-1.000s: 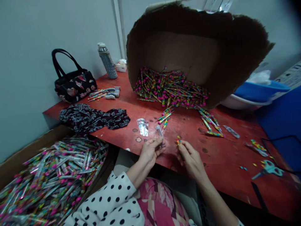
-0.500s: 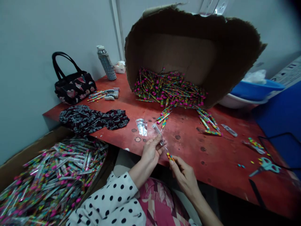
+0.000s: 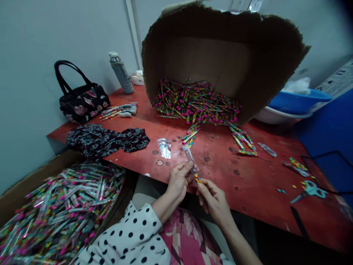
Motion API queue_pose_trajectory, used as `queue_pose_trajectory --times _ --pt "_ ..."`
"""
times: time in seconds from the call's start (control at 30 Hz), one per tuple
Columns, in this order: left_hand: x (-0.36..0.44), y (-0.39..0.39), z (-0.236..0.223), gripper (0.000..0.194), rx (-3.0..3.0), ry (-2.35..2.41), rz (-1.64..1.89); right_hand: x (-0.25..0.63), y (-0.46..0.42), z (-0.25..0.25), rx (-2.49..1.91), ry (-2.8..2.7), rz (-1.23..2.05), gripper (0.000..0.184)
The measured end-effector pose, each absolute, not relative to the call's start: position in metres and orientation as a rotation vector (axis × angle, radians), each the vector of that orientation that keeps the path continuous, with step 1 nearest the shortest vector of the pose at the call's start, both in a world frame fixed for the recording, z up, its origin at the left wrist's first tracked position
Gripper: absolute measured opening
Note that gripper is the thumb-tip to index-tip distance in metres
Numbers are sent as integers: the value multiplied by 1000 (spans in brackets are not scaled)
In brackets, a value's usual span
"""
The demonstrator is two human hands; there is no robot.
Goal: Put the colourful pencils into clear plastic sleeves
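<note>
My left hand (image 3: 179,179) pinches a narrow clear plastic sleeve (image 3: 188,151), whose far end points up over the red table. Between thumb and fingers, my right hand (image 3: 213,197) grips a multicoloured segmented stick (image 3: 198,179) with yellow and orange parts showing. The stick's front end meets the near end of the sleeve, beside my left fingers; how far it goes in is partly hidden. Just left of the sleeve lies a small stack of flat clear sleeves (image 3: 164,148). Beyond it rests a loose bunch of multicoloured sticks (image 3: 191,134).
A large cardboard box (image 3: 209,55) on its side holds many pink-ended sticks. At lower left, another box holds a heap of sleeved sticks (image 3: 71,206). Scissors (image 3: 310,189), a dark cloth (image 3: 104,141), a handbag (image 3: 84,103), a flask (image 3: 121,73) and a blue basin (image 3: 300,101) stand around.
My right hand has come closer to my left hand, and less of the stick shows between them. The whole view has shifted slightly.
</note>
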State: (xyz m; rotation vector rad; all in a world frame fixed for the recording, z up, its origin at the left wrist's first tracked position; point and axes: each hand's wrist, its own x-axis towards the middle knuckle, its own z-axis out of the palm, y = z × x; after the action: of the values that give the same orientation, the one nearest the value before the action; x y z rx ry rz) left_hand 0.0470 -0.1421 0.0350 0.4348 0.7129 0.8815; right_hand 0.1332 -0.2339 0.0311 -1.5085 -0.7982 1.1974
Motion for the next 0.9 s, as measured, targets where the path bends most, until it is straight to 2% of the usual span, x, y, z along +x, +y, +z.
queue_pose_trajectory --times 0.2,0.37,0.6,0.9 --pt "49 -142 38 21 411 726 887 132 -236 30 -1554 -803 1042 37" --pt "47 -139 39 20 430 743 898 134 -239 29 -1584 -827 1033 37" --pt "49 -145 37 20 434 772 882 138 -237 29 -1727 -1018 618 34" --pt "45 -143 35 19 545 702 773 142 -227 28 -1488 -828 1062 32"
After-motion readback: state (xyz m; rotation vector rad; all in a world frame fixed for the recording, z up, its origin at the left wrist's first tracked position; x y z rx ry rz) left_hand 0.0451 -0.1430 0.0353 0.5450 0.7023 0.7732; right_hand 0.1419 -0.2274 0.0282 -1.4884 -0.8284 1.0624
